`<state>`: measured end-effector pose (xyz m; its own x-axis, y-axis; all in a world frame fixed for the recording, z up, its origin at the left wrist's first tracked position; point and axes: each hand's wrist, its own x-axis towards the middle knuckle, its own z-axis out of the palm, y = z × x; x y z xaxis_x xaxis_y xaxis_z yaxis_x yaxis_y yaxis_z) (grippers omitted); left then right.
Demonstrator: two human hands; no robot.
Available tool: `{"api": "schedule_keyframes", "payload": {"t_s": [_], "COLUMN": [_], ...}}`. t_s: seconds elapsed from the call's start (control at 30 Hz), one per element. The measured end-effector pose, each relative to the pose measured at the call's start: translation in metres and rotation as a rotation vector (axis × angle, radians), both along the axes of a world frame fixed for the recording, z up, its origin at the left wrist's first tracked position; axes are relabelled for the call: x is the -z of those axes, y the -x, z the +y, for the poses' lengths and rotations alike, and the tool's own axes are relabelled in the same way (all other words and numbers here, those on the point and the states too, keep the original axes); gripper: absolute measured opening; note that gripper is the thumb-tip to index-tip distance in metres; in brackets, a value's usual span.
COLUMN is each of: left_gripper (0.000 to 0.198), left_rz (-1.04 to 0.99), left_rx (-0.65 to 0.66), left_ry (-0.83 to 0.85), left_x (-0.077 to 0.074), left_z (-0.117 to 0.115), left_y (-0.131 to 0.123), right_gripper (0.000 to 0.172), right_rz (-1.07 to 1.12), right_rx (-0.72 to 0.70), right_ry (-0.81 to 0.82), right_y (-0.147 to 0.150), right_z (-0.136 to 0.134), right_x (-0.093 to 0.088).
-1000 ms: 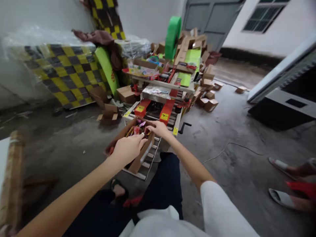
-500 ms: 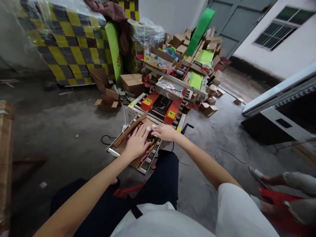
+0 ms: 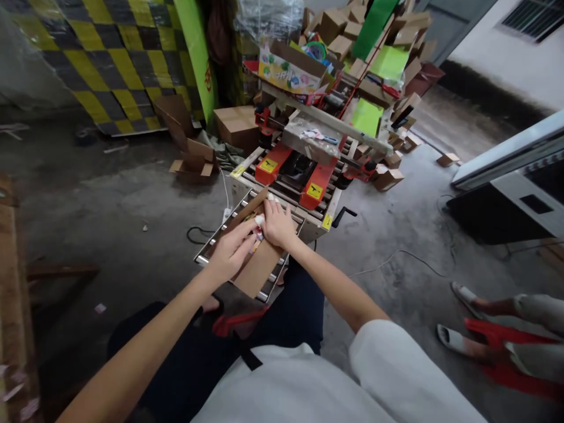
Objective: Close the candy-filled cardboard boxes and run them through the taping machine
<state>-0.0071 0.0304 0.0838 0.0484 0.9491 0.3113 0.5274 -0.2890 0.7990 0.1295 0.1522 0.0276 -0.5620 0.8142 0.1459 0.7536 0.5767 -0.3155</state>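
A small cardboard box (image 3: 257, 271) sits on the roller conveyor (image 3: 267, 295) in front of me. Its near-right flap is folded in over part of the opening. Colourful packets (image 3: 257, 236), too small to make out, show in the gap between my hands. My right hand (image 3: 279, 224) presses on the far end of that flap with its fingers stretched out. At the box's left side is my left hand (image 3: 231, 249), its fingers reaching over the opening and the thumb apart. White coverings show on some fingertips of both hands.
Beyond the box stands a carton-sealing machine (image 3: 304, 167) with red side belts and a black crank (image 3: 344, 216). Piled cartons (image 3: 335, 26) lie behind it. An opened carton (image 3: 194, 155) rests on the floor at left. At right, a person's feet (image 3: 458, 341) are beside a red stool (image 3: 497, 335).
My right hand has moved from the contents onto the right flap, which is now folded inward. My left hand has drawn back toward the box's left side. The view has tilted down.
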Motion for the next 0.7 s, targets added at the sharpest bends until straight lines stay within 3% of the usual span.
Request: {"api": "schedule_keyframes", "payload": {"t_s": [0.07,0.13,0.2,0.3,0.37,0.43,0.53,0.7], "left_gripper": [0.047,0.054,0.065,0.065,0.056,0.056,0.061,0.068], "left_rz": [0.087,0.124,0.170,0.379,0.491,0.604,0.782,0.898], "left_rx": [-0.006,-0.109,-0.152,-0.048,-0.019,-0.043,-0.066,-0.125], "left_ry": [-0.115,-0.153,-0.058,0.146,0.181,0.196,0.297,0.332], "left_x": [-0.028,-0.038,-0.026,0.014,0.038,0.049,0.045,0.031], "left_z": [0.007,0.031,0.060,0.083,0.078,0.064,0.046,0.028], "left_y": [0.014,0.026,0.031,0.017,0.001,-0.013,-0.024,-0.034], "right_gripper": [0.067,0.068,0.064,0.052,0.051,0.055,0.057,0.056], "right_rz": [-0.003,0.011,0.052,0.221,0.395,0.531,0.562,0.616], "right_rx": [0.001,0.016,0.027,0.101,0.218,0.339,0.430,0.366], "right_ry": [-0.006,-0.023,-0.032,-0.028,-0.044,-0.067,-0.033,0.077], "right_y": [0.003,0.003,0.001,-0.006,-0.012,-0.014,-0.010,-0.006], "right_z": [0.000,0.000,0.000,0.002,0.005,0.007,0.012,0.012], "right_x": [0.004,0.004,0.004,0.007,0.012,0.016,0.016,0.010]}}
